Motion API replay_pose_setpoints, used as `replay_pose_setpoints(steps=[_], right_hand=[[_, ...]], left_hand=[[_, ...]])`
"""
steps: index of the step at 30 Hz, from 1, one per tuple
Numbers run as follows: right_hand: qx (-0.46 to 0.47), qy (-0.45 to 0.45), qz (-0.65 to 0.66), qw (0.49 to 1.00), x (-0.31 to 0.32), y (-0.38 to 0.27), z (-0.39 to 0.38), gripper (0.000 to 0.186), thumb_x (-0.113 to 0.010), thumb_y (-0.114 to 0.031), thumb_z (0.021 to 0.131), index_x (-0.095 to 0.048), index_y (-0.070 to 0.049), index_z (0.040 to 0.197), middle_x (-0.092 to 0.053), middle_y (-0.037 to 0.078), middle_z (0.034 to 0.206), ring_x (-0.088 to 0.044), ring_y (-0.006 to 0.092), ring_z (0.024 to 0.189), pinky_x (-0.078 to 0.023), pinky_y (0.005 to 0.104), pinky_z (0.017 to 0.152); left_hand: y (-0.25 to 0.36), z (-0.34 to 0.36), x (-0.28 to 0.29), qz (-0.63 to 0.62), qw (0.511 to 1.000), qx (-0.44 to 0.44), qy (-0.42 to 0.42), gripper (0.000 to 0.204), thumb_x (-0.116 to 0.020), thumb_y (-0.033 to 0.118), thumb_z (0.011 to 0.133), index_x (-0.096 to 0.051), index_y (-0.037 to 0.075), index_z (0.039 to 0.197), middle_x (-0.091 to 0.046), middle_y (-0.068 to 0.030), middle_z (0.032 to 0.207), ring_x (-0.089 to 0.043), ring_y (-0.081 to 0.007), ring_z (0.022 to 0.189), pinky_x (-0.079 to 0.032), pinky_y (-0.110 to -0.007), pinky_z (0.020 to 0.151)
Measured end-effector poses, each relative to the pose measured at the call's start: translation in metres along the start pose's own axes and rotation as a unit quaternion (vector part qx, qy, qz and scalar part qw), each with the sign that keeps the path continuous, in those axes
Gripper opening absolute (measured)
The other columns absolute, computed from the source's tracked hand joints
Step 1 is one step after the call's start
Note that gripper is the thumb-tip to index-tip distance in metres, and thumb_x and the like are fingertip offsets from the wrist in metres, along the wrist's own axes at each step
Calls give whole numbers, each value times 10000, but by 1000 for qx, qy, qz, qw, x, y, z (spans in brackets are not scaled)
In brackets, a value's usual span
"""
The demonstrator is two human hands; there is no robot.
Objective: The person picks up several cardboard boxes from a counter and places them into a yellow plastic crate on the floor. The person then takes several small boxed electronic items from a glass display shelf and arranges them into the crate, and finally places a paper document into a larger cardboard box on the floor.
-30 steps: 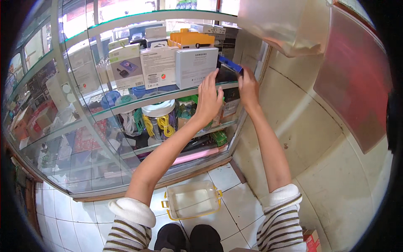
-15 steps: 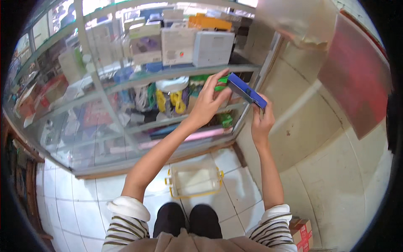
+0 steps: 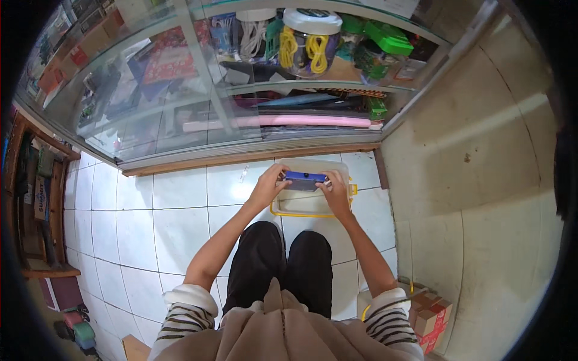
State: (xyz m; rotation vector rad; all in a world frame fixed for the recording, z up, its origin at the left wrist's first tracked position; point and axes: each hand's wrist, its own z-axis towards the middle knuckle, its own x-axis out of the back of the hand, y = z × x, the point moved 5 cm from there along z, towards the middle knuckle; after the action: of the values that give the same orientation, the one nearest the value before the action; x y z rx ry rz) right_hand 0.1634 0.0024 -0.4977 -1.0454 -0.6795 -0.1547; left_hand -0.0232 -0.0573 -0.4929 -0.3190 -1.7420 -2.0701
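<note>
A small flat blue box (image 3: 304, 177) with a dark lower face is held level between both my hands. My left hand (image 3: 265, 188) grips its left end, fingers closed round the edge. At the other end my right hand (image 3: 338, 194) pinches it between thumb and fingers. Below the box, on the floor, stands a clear plastic bin with a yellow rim (image 3: 301, 214) and side handles. The box and my hands hide part of its inside, and I cannot tell whether the box touches it.
Ahead rises a glass display cabinet (image 3: 241, 153) holding a white-lidded jar (image 3: 312, 21) with yellow cables, a green box (image 3: 388, 37) and a long pink roll (image 3: 313, 121). A pale wall (image 3: 469, 198) bounds the right. Cardboard boxes (image 3: 428, 316) sit by my right elbow, a wooden shelf (image 3: 57, 204) far left.
Both hands have come down and nearer with the blue box, from before the cabinet shelves to above the bin. The box has turned from slanted to level. My view has tipped downward.
</note>
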Motion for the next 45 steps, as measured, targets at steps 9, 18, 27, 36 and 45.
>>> replay_pose_setpoints(steps=[9, 18, 27, 36, 45], right_hand=[[-101, -7, 42, 994, -82, 78, 7, 280, -630, 31, 668, -539, -31, 925, -526, 109, 881, -577, 214, 705, -477, 310, 624], [-167, 21, 80, 982, -109, 115, 13, 322, -569, 61, 706, -451, -10, 997, -477, 153, 949, -559, 275, 755, -455, 358, 668], [-140, 49, 7, 989, -115, 119, 7, 364, -603, 78, 664, -448, -27, 977, -398, 128, 966, -508, 234, 817, -451, 312, 709], [-30, 27, 58, 998, -4, 14, 57, 299, -576, -38, 726, -480, -32, 1009, -387, 186, 1099, -416, 323, 1049, -343, 387, 886], [194, 243, 22, 950, 194, -188, 166, 256, -507, -47, 806, -472, -4, 1056, -432, 146, 1069, -468, 276, 977, -404, 332, 850]], left_hand=[[-73, 15, -24, 340, 940, -2, 17, 323, -678, 144, 626, -503, 86, 892, -513, -74, 876, -486, -242, 870, -446, -338, 695], [-100, 40, -36, 379, 923, 62, 23, 278, -665, 78, 602, -528, 101, 843, -447, -88, 872, -461, -256, 848, -452, -351, 668], [-94, 39, -37, 371, 925, 73, 35, 264, -630, 58, 628, -530, 96, 870, -442, -100, 884, -463, -262, 847, -452, -353, 673], [38, 63, 15, 218, 970, -46, 99, 199, -585, 103, 717, -570, 91, 915, -446, -107, 904, -451, -286, 886, -399, -378, 758], [274, 143, 90, 53, 911, -342, 223, 299, -542, 121, 768, -495, 29, 1048, -472, -127, 992, -453, -275, 970, -371, -339, 838]])
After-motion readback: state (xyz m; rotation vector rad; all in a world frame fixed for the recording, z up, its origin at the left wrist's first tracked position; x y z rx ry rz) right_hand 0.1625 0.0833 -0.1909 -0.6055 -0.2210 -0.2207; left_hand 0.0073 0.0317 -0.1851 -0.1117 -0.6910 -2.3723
